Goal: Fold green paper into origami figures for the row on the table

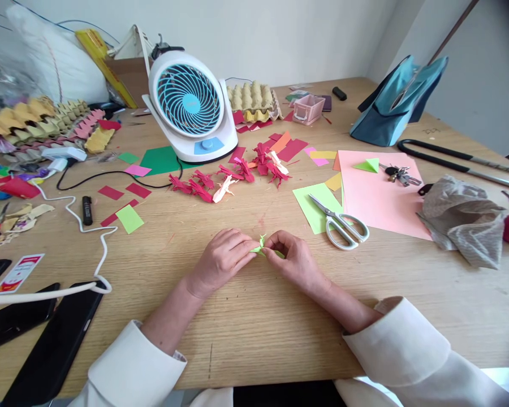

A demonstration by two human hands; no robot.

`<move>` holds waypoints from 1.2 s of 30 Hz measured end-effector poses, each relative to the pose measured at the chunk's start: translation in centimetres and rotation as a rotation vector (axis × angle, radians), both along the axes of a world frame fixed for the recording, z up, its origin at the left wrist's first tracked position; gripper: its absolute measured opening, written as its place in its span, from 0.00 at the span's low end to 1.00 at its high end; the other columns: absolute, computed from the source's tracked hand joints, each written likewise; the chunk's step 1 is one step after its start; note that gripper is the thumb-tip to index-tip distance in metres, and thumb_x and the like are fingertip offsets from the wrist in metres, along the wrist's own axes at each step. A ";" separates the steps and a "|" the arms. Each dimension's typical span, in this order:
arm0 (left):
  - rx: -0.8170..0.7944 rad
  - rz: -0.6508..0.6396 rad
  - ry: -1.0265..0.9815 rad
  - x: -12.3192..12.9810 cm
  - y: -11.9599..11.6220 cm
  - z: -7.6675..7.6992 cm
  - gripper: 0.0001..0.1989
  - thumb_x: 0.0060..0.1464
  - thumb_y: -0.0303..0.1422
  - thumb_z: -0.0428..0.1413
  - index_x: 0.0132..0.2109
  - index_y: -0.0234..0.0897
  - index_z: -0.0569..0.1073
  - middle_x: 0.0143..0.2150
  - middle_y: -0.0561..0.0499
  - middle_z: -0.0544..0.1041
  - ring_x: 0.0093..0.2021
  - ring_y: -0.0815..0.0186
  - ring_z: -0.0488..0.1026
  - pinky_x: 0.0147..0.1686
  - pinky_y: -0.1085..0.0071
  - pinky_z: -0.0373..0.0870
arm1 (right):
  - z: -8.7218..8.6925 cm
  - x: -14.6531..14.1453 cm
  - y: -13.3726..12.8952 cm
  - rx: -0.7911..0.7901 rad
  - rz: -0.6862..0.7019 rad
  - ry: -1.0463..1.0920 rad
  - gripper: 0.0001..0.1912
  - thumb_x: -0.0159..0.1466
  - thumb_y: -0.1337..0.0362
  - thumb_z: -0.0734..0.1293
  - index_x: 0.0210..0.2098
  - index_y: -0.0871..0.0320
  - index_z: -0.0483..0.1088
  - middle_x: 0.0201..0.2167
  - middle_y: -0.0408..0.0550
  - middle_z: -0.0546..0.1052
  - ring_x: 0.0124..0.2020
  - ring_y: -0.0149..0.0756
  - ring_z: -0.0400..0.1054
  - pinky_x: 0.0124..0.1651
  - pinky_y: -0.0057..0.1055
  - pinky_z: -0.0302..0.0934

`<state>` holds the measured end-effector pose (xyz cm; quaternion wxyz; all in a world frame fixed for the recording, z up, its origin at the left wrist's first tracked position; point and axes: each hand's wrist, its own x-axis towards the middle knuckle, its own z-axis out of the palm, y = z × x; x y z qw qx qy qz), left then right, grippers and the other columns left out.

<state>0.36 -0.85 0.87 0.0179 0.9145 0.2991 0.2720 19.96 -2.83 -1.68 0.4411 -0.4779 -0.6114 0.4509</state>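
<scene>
Between my two hands, just above the wooden table point(246, 316), is a small folded light-green paper figure point(262, 244) with thin points sticking up. My left hand point(227, 255) pinches its left end, fingers pressed together. On the other side, my right hand point(292, 259) grips it between thumb and fingertips. Much of the paper is hidden by the fingers. Beyond the hands lies a row of red folded paper figures point(201, 185), with a pale pink one point(224, 189) among them. Silver-handled scissors point(339, 221) rest on a light-green sheet point(307, 206) to the right.
A white fan point(190, 104) stands at the back. Pink paper point(377, 198), keys point(402, 175) and a crumpled grey cloth point(464, 217) lie right, before a blue bag point(390, 107). Left are a white cable point(104, 249), a black marker point(87, 210) and black phones point(55, 345).
</scene>
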 end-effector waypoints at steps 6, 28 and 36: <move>0.099 -0.043 0.029 -0.1 0.2 -0.3 0.08 0.63 0.27 0.53 0.48 0.37 0.74 0.39 0.48 0.80 0.41 0.64 0.76 0.53 0.58 0.71 | 0.1 0.0 0.1 0.018 -0.008 -0.012 0.02 0.59 0.66 0.64 0.31 0.58 0.68 0.30 0.44 0.75 0.33 0.33 0.71 0.39 0.30 0.65; -0.072 -0.034 -0.198 0.3 0.0 -0.8 0.06 0.61 0.29 0.57 0.44 0.37 0.76 0.37 0.48 0.80 0.41 0.64 0.77 0.47 0.65 0.75 | 0.5 0.4 0.2 -0.021 0.068 0.051 0.03 0.59 0.64 0.65 0.31 0.57 0.67 0.30 0.44 0.74 0.33 0.32 0.69 0.38 0.29 0.64; -0.068 -0.045 -0.193 0.3 0.0 -0.8 0.04 0.60 0.28 0.57 0.43 0.37 0.75 0.37 0.48 0.81 0.41 0.64 0.77 0.47 0.64 0.75 | 0.4 0.4 0.3 -0.007 0.073 0.069 0.03 0.59 0.65 0.65 0.31 0.57 0.67 0.29 0.44 0.74 0.32 0.32 0.69 0.38 0.29 0.64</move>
